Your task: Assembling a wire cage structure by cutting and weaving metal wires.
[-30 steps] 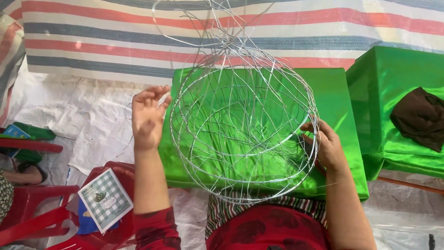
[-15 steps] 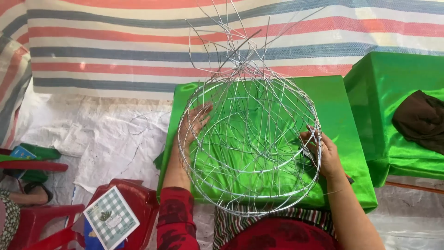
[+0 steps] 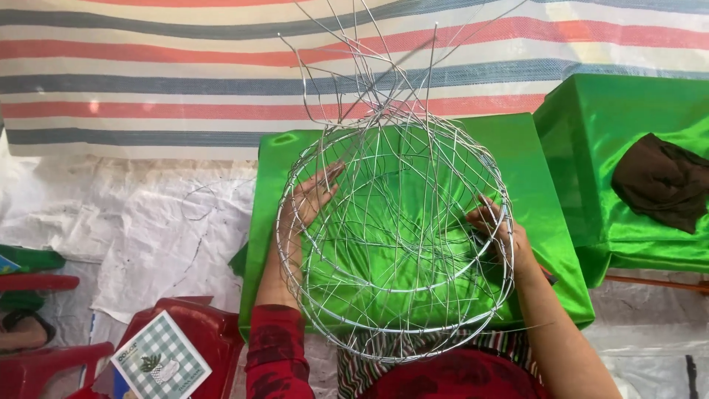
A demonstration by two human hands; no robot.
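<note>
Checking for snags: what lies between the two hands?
In the head view, only the wire frame's crossing wires, over green cloth, separate left hand from right hand.
</note>
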